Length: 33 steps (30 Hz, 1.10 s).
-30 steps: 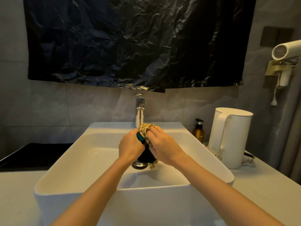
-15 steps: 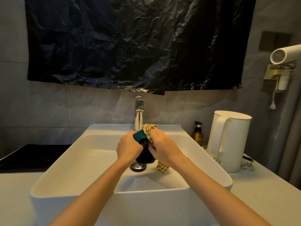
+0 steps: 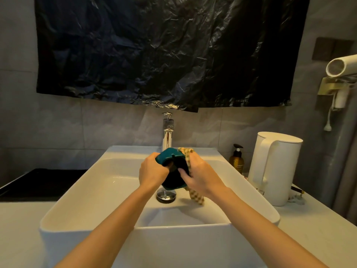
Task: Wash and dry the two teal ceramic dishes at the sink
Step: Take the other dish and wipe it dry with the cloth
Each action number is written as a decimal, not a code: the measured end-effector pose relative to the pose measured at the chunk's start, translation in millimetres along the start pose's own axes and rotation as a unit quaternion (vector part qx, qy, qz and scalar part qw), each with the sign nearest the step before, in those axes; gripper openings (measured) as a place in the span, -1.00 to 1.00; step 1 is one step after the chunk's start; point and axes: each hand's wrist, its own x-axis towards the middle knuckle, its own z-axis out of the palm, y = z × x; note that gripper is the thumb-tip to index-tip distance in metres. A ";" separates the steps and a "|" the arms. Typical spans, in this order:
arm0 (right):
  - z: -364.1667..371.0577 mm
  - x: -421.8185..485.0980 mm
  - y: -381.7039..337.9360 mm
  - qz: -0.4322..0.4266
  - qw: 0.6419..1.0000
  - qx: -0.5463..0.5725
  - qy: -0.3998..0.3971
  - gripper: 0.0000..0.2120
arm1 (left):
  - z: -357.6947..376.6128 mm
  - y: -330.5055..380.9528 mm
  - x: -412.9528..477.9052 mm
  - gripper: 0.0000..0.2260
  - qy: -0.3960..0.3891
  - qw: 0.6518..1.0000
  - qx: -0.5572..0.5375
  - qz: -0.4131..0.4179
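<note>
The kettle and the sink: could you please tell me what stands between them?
In the head view, an amber pump bottle stands between kettle and sink.

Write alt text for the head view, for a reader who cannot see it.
Over a white sink, the left hand grips a teal dish while the right hand holds a checked cloth against it. A chrome tap stands behind, a white kettle to the right.

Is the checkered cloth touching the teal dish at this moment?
Touching. The head view shows the checkered cloth wrapped over the right edge of the teal dish, pressed against it by the right hand; no gap shows between them.
</note>
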 end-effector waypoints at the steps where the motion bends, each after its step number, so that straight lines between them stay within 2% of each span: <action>1: -1.1 -1.5 0.2 0.004 1.000 0.015 -0.007 -0.68 | -0.4 -0.7 1.2 -0.80 0.002 0.999 -0.031 -0.013; 5: -2.0 -2.1 -6.0 0.040 0.997 0.070 -0.014 -0.73 | 3.3 1.1 -0.1 -0.83 -0.033 0.991 -0.124 -0.035; 9: -2.2 -0.7 -9.2 0.064 0.997 0.030 -0.001 -0.87 | 6.1 1.3 -3.1 -0.82 -0.100 0.985 -0.134 -0.042; 12: -4.8 0.8 -4.7 0.044 0.999 -0.014 0.004 -0.84 | 6.2 2.0 -5.0 -0.74 -0.116 0.987 -0.110 -0.012; 15: -7.4 -2.0 -4.2 0.037 0.997 -0.041 -0.047 -0.83 | 7.4 1.3 -6.0 -0.65 -0.122 0.991 -0.056 0.022; 17: -8.1 -4.4 -6.8 0.026 0.995 -0.054 -0.077 -0.82 | 10.0 -0.2 -6.6 -0.69 -0.136 0.990 0.004 0.030; 20: -10.6 -4.6 -10.6 0.029 0.997 -0.024 -0.065 -0.72 | 9.5 -0.6 -6.4 -0.75 -0.114 0.993 0.020 0.022; 24: -8.8 -2.5 -7.8 0.033 0.998 0.056 -0.004 -0.44 | 7.1 1.1 -5.8 -0.71 -0.077 0.996 0.017 0.042; 28: -5.6 -0.1 0.6 -0.013 0.999 0.014 0.027 -0.59 | 4.8 2.5 -5.4 -0.73 -0.032 0.998 0.022 0.051; 31: -4.2 -1.3 -2.0 -0.041 0.999 -0.003 0.036 -0.52 | 1.0 1.9 -2.0 -0.74 -0.007 1.000 0.017 0.025; 33: -1.2 0.0 -6.7 -0.082 0.996 -0.033 0.025 -0.46 | -0.1 3.0 -4.3 -0.76 -0.008 0.998 0.043 0.052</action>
